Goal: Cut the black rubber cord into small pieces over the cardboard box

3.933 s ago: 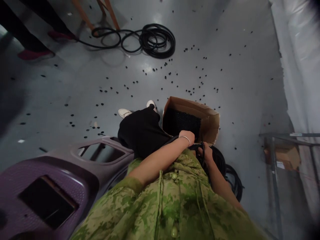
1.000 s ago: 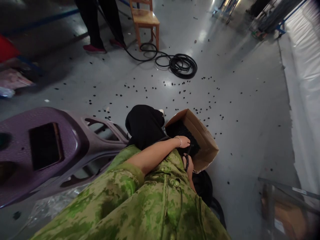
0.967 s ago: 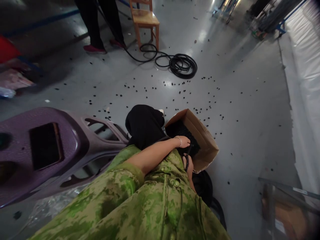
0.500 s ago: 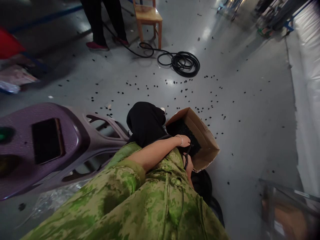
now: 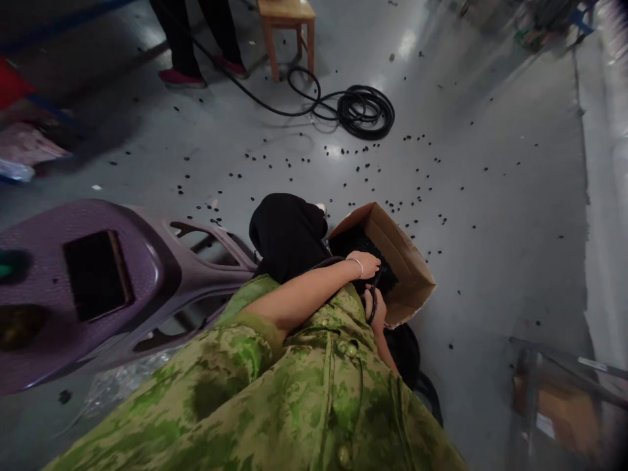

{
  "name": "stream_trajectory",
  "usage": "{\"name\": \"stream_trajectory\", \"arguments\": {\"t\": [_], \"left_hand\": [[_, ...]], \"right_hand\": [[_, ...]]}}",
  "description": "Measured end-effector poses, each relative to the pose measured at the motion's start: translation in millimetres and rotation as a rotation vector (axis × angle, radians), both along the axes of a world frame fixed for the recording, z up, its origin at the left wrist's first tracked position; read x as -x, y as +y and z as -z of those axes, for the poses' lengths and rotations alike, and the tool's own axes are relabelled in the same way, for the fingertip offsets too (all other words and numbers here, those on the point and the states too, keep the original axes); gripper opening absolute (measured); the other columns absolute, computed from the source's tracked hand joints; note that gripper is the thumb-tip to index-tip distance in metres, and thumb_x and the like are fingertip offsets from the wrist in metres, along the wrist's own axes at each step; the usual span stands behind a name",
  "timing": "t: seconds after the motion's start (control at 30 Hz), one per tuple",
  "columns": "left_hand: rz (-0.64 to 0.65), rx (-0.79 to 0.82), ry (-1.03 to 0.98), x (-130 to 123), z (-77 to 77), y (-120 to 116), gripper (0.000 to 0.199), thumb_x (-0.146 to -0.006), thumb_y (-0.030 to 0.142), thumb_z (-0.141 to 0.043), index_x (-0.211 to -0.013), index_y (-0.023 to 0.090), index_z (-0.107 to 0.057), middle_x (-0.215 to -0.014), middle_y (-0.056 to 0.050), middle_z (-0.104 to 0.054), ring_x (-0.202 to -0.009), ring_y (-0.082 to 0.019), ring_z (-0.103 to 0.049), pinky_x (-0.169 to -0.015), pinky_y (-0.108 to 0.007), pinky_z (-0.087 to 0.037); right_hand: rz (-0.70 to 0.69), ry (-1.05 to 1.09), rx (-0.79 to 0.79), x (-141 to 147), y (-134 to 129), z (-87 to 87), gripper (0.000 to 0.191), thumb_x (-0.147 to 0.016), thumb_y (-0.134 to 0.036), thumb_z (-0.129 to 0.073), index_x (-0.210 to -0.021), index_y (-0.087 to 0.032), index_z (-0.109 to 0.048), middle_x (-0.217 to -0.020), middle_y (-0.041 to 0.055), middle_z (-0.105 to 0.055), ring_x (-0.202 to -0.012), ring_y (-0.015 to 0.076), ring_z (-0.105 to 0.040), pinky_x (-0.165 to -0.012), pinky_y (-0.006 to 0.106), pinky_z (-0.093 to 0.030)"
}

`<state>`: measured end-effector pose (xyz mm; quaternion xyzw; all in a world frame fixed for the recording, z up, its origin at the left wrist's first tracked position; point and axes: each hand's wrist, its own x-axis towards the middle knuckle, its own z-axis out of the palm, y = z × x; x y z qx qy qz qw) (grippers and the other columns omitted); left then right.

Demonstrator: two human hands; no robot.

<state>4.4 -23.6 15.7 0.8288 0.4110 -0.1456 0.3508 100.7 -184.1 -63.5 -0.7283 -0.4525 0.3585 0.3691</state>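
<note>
My left hand [image 5: 364,264], a bracelet at its wrist, is closed over the near side of a cardboard box [image 5: 407,281]. Just below it my right hand [image 5: 377,309] is curled around a black rubber hose [image 5: 373,297]. The hose bends in a short loop between both hands, and its end seems pinched by my left fingers. Small black pieces [image 5: 373,246] fill the box; single ones are too dark to make out. More black hose [image 5: 426,392] lies coiled beside me, partly hidden by my right arm and jacket.
A purple plastic stool [image 5: 142,261] at left bears a phone [image 5: 97,275]. Small black pieces are strewn over the grey floor [image 5: 490,248]. Ahead lie a coiled black hose [image 5: 366,112], a wooden chair [image 5: 287,13] and a person's legs [image 5: 176,46]. A transparent bin [image 5: 564,405] stands at lower right.
Both hands have shifted slightly up and right in view, still close together on the black hose. The view has tilted a little, and the chair and floor hose sit higher.
</note>
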Motion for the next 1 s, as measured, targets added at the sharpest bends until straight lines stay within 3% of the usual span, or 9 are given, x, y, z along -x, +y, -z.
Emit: {"name": "stream_trajectory", "arguments": {"t": [0.2,0.47,0.67,1.0], "left_hand": [[0.029,0.016,-0.003,1.7,0.2,2.2,0.033,-0.092,0.033,-0.041,-0.115,0.027,-0.064,-0.121,-0.008,-0.065,-0.112,-0.025,-0.059,-0.091,-0.037,-0.047],[0.03,0.048,0.016,0.5,-3.6,3.5,0.035,-0.092,0.034,-0.041,-0.117,0.027,-0.064,-0.123,-0.007,-0.064,-0.113,-0.023,-0.058,-0.093,-0.035,-0.046],[0.047,0.042,0.029,5.3,-13.3,2.9,0.036,-0.092,0.031,-0.04,-0.116,0.023,-0.065,-0.123,-0.009,-0.064,-0.113,-0.025,-0.058,-0.092,-0.037,-0.048],[0.006,0.028,0.015,9.6,-15.1,4.1,0.032,-0.092,0.032,-0.042,-0.11,0.021,-0.066,-0.116,-0.011,-0.066,-0.109,-0.025,-0.061,-0.089,-0.036,-0.049]], "right_hand": [[0.052,0.064,0.028,8.9,4.7,1.6,0.043,-0.085,-0.049,-0.047,-0.105,-0.015,-0.062,-0.092,0.0082,-0.068,-0.076,0.0162,-0.06,-0.073,0.028,-0.047],[0.014,0.021,-0.025,6.1,0.9,13.7,0.037,-0.085,-0.045,-0.047,-0.102,-0.016,-0.062,-0.098,0.0083,-0.067,-0.09,0.0179,-0.059,-0.085,0.032,-0.045],[0.032,-0.008,-0.03,6.6,-1.3,14.1,0.041,-0.083,-0.047,-0.049,-0.104,-0.014,-0.064,-0.101,0.0101,-0.068,-0.091,0.0191,-0.06,-0.082,0.03,-0.046],[0.047,-0.039,0.008,10.9,1.6,9.0,0.045,-0.083,-0.046,-0.051,-0.106,-0.011,-0.065,-0.096,0.0111,-0.069,-0.088,0.0201,-0.061,-0.08,0.031,-0.046]]}}
